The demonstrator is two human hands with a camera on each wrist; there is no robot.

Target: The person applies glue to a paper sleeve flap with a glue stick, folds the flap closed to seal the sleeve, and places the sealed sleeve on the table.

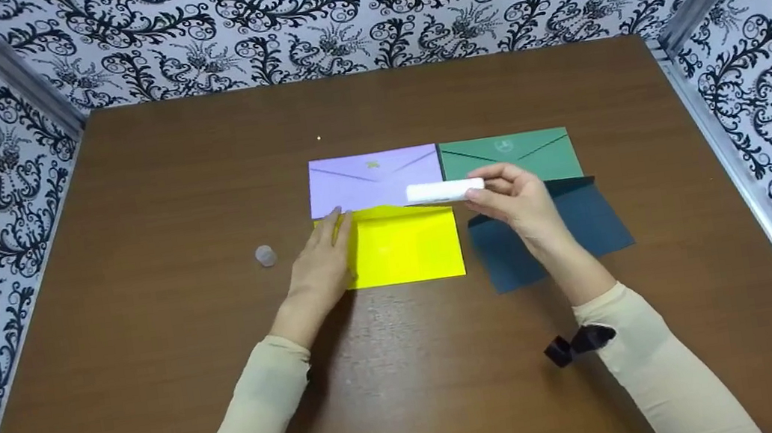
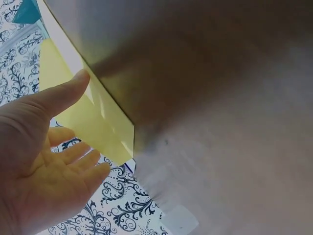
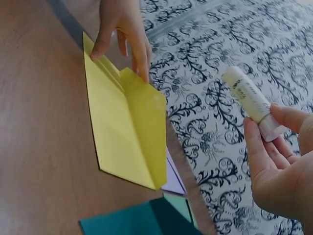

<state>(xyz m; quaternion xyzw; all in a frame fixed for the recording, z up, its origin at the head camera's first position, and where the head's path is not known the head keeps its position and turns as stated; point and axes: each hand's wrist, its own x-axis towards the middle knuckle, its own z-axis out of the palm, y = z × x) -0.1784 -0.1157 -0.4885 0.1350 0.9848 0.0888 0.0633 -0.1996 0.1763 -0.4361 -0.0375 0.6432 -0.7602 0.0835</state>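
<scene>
In the head view my right hand (image 1: 524, 204) pinches a white glue stick (image 1: 439, 191) between thumb and fingertips, over the meeting corners of the envelopes. The right wrist view shows printing on the glue stick (image 3: 247, 95) and a translucent end at the fingers. A yellow envelope (image 1: 405, 248) lies in front of the lilac one, its flap raised along the far edge. My left hand (image 1: 322, 271) rests on its left end with fingers extended. Seen from the left wrist, the thumb touches the yellow envelope (image 2: 105, 122) and the other fingers are spread beyond it.
Behind lie a closed lilac envelope (image 1: 344, 188) and a closed green envelope (image 1: 559, 154). A dark teal envelope (image 1: 598, 221) sits askew under the right forearm. A small translucent cap (image 1: 265, 256) stands to the left on the brown table (image 1: 149, 355). Patterned walls (image 1: 364, 8) enclose it.
</scene>
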